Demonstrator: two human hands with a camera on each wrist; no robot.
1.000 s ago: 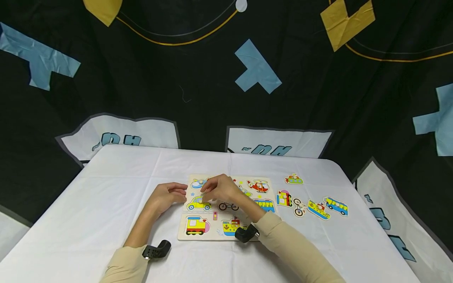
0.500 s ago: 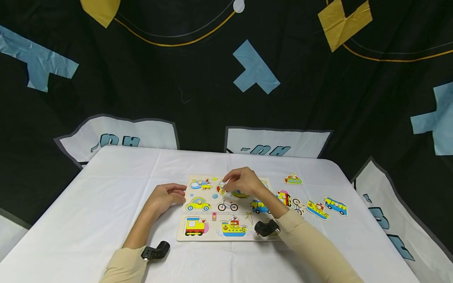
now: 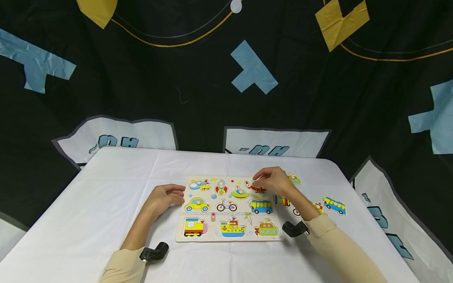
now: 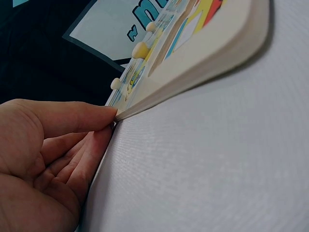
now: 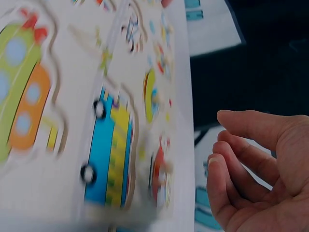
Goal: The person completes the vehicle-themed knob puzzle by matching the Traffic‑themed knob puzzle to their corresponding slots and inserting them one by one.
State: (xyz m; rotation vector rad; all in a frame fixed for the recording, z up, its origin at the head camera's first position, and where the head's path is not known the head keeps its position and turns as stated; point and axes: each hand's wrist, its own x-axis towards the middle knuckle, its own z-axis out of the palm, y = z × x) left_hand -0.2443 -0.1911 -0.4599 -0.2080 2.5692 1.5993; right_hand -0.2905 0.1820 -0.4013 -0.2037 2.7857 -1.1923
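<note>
A wooden vehicle puzzle board (image 3: 221,216) lies flat on the table. Its car (image 3: 197,204), rocket (image 3: 221,188) and flying saucer (image 3: 240,192) show small knobs. Pictures of a bicycle (image 3: 226,205), bus (image 3: 260,206), train (image 3: 194,227), ship (image 3: 232,228) and submarine (image 3: 267,228) show no knobs. Against the board's left edge rest the fingertips of my left hand (image 4: 48,154). My right hand (image 3: 274,181) hovers over the top right corner, partly covering the helicopter (image 3: 255,187). In the right wrist view its fingers are loosely bent around nothing.
Loose pieces lie right of the board: a submarine piece (image 3: 294,179), a train piece (image 3: 282,200), a bus piece (image 3: 334,205), and bicycle and ship pieces partly behind my right forearm. The white table (image 3: 124,181) ends before a dark curtain (image 3: 198,94).
My right hand has moved from the board's left part across to its top right corner, uncovering the airplane, rocket and flying saucer. My left hand stays at the left edge.
</note>
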